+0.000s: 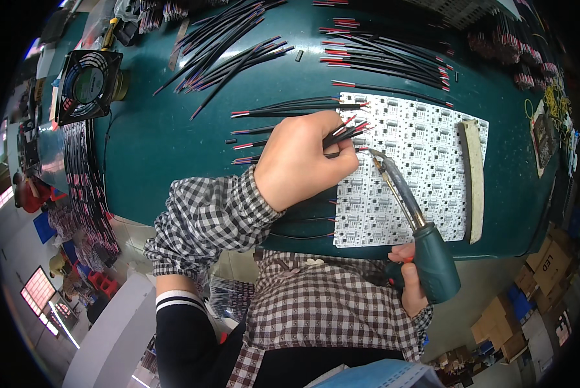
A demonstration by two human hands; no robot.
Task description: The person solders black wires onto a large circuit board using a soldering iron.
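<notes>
My left hand (306, 152) is closed round several short black cables (345, 134) with red and white stripped ends. It rests over the left edge of a white circuit board sheet (406, 229) printed with rows of small black parts. In my right hand (411, 281) is a green-handled soldering gun (437, 262). Its tip meets the end of one cable at the board, just right of my left fingertips; whether it touches the pad I cannot tell. More cables (257, 115) lie from the table onto the board's left edge, partly hidden by my left hand.
A pale bar (472, 181) lies across the board's right side. Bundles of black cables (387, 57) lie at the back of the green table (167, 145). A small square fan (88, 87) stands at the left. A yellow wire tangle (558, 107) and cardboard boxes (552, 262) are on the right.
</notes>
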